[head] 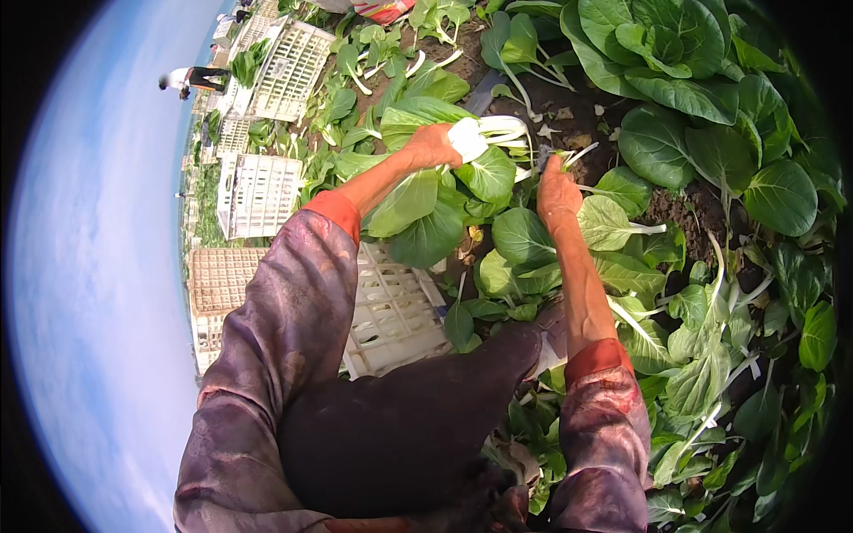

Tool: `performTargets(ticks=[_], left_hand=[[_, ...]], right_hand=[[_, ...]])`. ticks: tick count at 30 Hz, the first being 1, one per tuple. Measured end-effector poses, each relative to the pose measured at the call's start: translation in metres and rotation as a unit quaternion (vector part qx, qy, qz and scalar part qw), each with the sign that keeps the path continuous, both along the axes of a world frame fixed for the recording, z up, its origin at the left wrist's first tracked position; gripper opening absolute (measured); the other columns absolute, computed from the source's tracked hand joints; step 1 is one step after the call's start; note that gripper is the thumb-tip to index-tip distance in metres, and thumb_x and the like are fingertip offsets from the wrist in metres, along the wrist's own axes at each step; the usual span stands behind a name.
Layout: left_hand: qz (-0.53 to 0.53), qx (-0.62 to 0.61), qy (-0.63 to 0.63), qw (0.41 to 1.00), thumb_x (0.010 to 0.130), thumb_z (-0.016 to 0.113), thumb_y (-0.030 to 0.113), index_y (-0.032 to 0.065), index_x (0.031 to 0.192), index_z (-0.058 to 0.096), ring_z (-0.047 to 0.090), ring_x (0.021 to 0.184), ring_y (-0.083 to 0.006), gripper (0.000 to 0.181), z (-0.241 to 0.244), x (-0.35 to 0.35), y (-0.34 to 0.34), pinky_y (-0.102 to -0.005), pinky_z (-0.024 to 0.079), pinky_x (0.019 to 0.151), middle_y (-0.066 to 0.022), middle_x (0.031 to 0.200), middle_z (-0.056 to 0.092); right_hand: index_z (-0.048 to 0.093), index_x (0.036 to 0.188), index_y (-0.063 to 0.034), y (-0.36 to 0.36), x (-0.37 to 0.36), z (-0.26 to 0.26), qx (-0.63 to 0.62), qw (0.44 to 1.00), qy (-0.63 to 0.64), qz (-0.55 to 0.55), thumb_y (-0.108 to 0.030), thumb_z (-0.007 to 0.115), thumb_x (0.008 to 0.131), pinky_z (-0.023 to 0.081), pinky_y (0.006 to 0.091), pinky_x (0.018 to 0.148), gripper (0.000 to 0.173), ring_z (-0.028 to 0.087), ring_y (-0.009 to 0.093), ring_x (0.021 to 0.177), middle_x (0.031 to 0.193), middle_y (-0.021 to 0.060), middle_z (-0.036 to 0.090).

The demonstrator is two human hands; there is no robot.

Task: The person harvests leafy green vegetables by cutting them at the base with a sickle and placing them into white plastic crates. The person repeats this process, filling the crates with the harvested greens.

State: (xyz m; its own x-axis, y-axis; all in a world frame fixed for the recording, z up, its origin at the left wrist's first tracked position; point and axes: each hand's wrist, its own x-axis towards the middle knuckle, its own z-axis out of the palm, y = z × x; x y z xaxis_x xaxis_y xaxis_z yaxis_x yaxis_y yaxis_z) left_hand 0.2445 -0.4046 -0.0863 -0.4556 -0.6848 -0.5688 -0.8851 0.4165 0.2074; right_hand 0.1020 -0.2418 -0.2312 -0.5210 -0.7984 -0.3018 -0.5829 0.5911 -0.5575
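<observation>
My left hand (436, 145) grips a head of bok choy (490, 174) around its pale stalks. The white base points right, toward my other hand, and broad green leaves spread below and behind the grip. My right hand (558, 196) is closed just beyond that base, thumb up. A pale leaf stalk (581, 154) juts out beside the thumb. A small grey edge shows by the fingers; whether it is a blade, I cannot tell. Loose bok choy leaves (606, 223) lie under and beside my right wrist.
A white plastic crate (393, 313) stands beside my dark-clothed leg (413, 426). More crates (260, 193) line the field at left, where a person (193, 78) stands. Large bok choy plants (656, 46) grow at upper right. Cut leaves litter the soil (683, 213).
</observation>
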Motion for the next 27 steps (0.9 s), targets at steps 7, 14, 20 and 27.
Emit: performTargets(ticks=[7, 14, 20, 27], left_hand=[[0.009, 0.188, 0.093, 0.978, 0.06, 0.076, 0.018, 0.001, 0.121, 0.056, 0.056, 0.096, -0.016, 0.066, 0.09, 0.006, 0.006, -0.0289, 0.045, 0.087, -0.0064, 0.105, 0.062], [-0.087, 0.271, 0.076, 0.956, 0.057, 0.079, 0.016, 0.0011, 0.124, 0.054, 0.053, 0.099, -0.0153, 0.073, 0.121, -0.059, 0.076, -0.0283, 0.043, 0.091, -0.0055, 0.108, 0.061], [-0.09, 0.288, 0.168, 0.938, 0.056, 0.079, 0.019, 0.0001, 0.121, 0.056, 0.054, 0.097, -0.0153, 0.071, 0.126, -0.086, 0.106, -0.0295, 0.045, 0.087, -0.0067, 0.106, 0.062], [-0.134, 0.287, 0.076, 0.945, 0.056, 0.079, 0.017, -0.0007, 0.122, 0.056, 0.057, 0.094, -0.0165, 0.072, 0.129, -0.099, 0.11, -0.0309, 0.047, 0.085, -0.0082, 0.103, 0.064]], right_hand=[[0.057, 0.11, -0.005, 0.079, -0.015, 0.034, -0.229, 0.787, -0.478, -0.315, -0.021, 0.074, 0.08, 0.051, 0.0303, 0.052, 0.038, 0.063, 0.017, 0.063, 0.079, 0.0096, 0.068], [0.056, 0.124, -0.0055, 0.133, -0.047, 0.086, -0.519, 0.591, -0.518, -0.336, -0.016, 0.076, 0.08, 0.04, 0.0176, 0.042, 0.049, 0.056, 0.006, 0.06, 0.098, 0.0037, 0.066], [0.062, 0.093, -0.0032, 0.192, -0.086, 0.114, -0.42, 0.676, -0.492, -0.354, -0.015, 0.081, 0.073, 0.04, 0.0206, 0.045, 0.03, 0.054, 0.008, 0.054, 0.069, 0.0011, 0.06], [0.061, 0.113, -0.0019, 0.3, -0.127, 0.139, -0.278, 0.863, 0.053, -0.417, -0.019, 0.08, 0.075, 0.048, 0.026, 0.072, 0.045, 0.057, 0.011, 0.072, 0.083, 0.0051, 0.066]])
